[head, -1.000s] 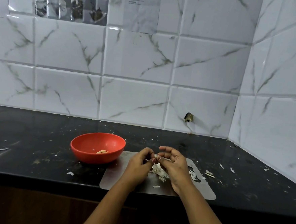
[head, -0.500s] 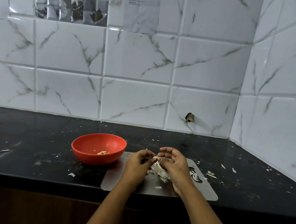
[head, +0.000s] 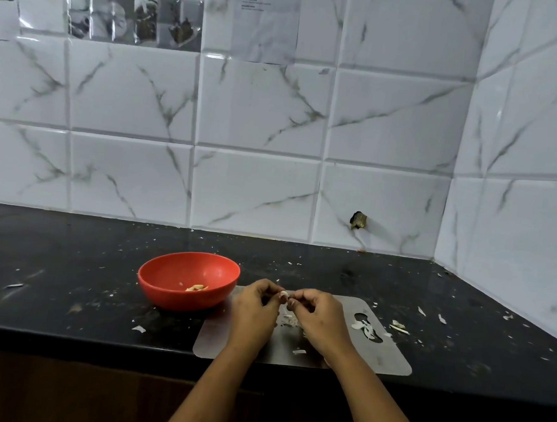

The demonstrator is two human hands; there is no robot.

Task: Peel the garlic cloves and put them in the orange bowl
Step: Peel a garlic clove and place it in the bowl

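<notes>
An orange bowl (head: pixel 180 271) sits on the black counter with a few peeled garlic pieces (head: pixel 196 288) inside. Just right of it, my left hand (head: pixel 255 308) and my right hand (head: pixel 319 314) meet above a steel cutting board (head: pixel 392 360). Both pinch a small white garlic clove (head: pixel 283 293) between their fingertips. A little heap of papery garlic skins (head: pixel 288 320) lies on the board under my hands, partly hidden by them.
More skins lie in the board's handle hole (head: pixel 366 327) and scattered over the black counter (head: pixel 68 278), mostly to the right. The counter's front edge runs just below the board. Tiled walls close the back and the right side.
My right hand's fingers have curled down onto the clove and both hands have drawn closer together. The view has shifted slightly.
</notes>
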